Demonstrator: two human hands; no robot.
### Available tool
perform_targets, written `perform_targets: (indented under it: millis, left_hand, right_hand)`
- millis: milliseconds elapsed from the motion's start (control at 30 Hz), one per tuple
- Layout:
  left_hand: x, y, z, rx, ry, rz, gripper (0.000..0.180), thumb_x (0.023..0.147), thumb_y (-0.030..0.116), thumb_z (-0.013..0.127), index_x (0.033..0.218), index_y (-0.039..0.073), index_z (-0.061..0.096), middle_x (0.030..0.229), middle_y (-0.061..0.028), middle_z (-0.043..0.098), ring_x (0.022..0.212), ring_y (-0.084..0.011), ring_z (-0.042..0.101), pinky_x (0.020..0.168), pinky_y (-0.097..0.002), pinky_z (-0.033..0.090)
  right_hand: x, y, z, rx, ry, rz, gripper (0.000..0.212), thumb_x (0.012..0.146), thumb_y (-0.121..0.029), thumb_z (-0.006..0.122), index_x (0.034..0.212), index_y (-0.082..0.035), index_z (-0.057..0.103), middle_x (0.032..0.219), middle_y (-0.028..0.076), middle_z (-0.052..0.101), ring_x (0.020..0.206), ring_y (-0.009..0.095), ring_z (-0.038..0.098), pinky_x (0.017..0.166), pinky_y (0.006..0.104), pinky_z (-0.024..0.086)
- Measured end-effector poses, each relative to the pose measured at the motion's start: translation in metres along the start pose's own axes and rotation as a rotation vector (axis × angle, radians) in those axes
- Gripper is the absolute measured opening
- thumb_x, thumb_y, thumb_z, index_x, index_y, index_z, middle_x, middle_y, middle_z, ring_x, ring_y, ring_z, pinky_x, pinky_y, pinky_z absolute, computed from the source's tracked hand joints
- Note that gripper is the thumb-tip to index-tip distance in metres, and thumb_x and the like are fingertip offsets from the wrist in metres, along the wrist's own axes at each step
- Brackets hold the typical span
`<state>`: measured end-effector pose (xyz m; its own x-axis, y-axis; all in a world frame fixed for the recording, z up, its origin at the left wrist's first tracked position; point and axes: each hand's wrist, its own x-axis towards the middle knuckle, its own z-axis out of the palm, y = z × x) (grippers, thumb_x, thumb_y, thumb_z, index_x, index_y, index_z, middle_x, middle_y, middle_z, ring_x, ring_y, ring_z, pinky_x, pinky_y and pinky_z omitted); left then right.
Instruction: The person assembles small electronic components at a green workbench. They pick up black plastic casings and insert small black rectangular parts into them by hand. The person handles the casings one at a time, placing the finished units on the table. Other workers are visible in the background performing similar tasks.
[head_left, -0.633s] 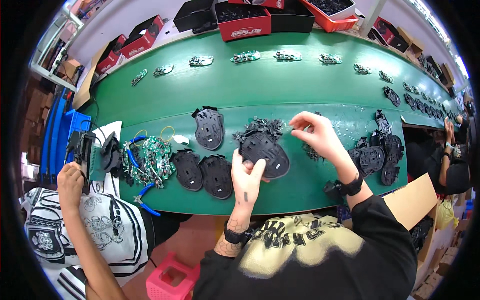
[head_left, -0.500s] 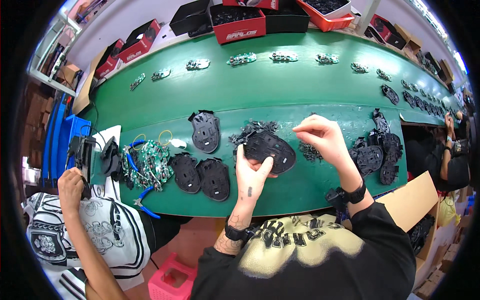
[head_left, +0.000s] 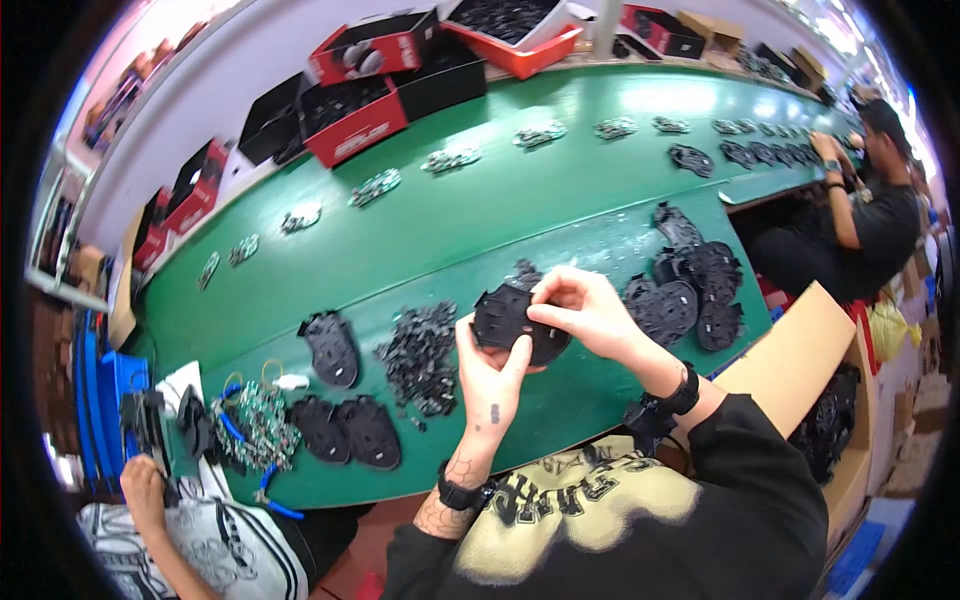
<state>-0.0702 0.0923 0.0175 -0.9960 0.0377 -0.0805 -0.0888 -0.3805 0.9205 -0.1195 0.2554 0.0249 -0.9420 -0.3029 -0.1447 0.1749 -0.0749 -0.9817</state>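
Note:
My left hand [head_left: 490, 382] is closed around the edge of a black plastic mouse-shaped shell [head_left: 503, 322], its thumb lying on the inner face. Thumb and forefinger of my right hand [head_left: 592, 318] are pinched together over the upper right part of that shell; whatever they hold is too small or hidden. Left of my hands lies a heap of small black plastic parts [head_left: 420, 355]. Behind the shell a smaller pile of such parts [head_left: 526, 272] peeks out. More black shells [head_left: 665, 310] are stacked to the right of my right hand.
Further shells [head_left: 368, 432] lie at left, near a heap of green circuit boards [head_left: 262, 425] and blue-handled pliers [head_left: 268, 495]. A row of circuit boards [head_left: 452, 158] runs along the green table [head_left: 420, 235]. Red and black boxes [head_left: 355, 120] stand behind. Co-workers sit left and far right.
My right hand has come left and down onto the shell from its raised place beside it. The view has turned, so the table sits at a slant and more of the right-hand co-worker shows.

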Motion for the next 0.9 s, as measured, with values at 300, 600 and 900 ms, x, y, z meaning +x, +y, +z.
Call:
perform_targets:
  millis: [300, 600, 900]
  left_hand:
    - [0.022, 0.009, 0.029, 0.077, -0.201, -0.102, 0.045, 0.095, 0.016, 0.054, 0.129, 0.003, 0.028, 0.109, -0.0185, 0.059, 0.091, -0.0273, 0.067, 0.068, -0.0344, 0.059]
    - [-0.038, -0.02, -0.041, 0.245, -0.087, -0.182, 0.035, 0.096, 0.012, 0.05, 0.128, 0.004, 0.039, 0.095, -0.0153, 0.064, 0.079, -0.0236, 0.068, 0.067, -0.0314, 0.056]
    - [-0.081, 0.008, -0.077, 0.282, 0.219, -0.065, 0.022, 0.096, 0.012, 0.049, 0.114, -0.001, 0.051, 0.085, -0.0131, 0.064, 0.066, -0.0192, 0.066, 0.059, -0.0278, 0.055]
  right_hand:
    - [0.029, -0.043, -0.085, -0.068, -0.044, 0.063, 0.026, 0.085, -0.011, 0.067, 0.108, 0.0, 0.063, 0.096, 0.004, 0.066, 0.088, 0.01, 0.061, 0.08, 0.0267, 0.05]
    - [0.136, -0.028, -0.311, -0.953, 0.288, -0.162, 0.031, 0.076, -0.021, 0.072, 0.1, -0.002, 0.07, 0.087, 0.011, 0.071, 0.078, 0.017, 0.065, 0.074, 0.0285, 0.051]
    - [0.158, -0.015, -0.314, -1.297, 0.158, -0.334, 0.019, 0.076, -0.02, 0.072, 0.09, -0.007, 0.071, 0.088, 0.01, 0.067, 0.085, 0.025, 0.063, 0.08, 0.035, 0.049]
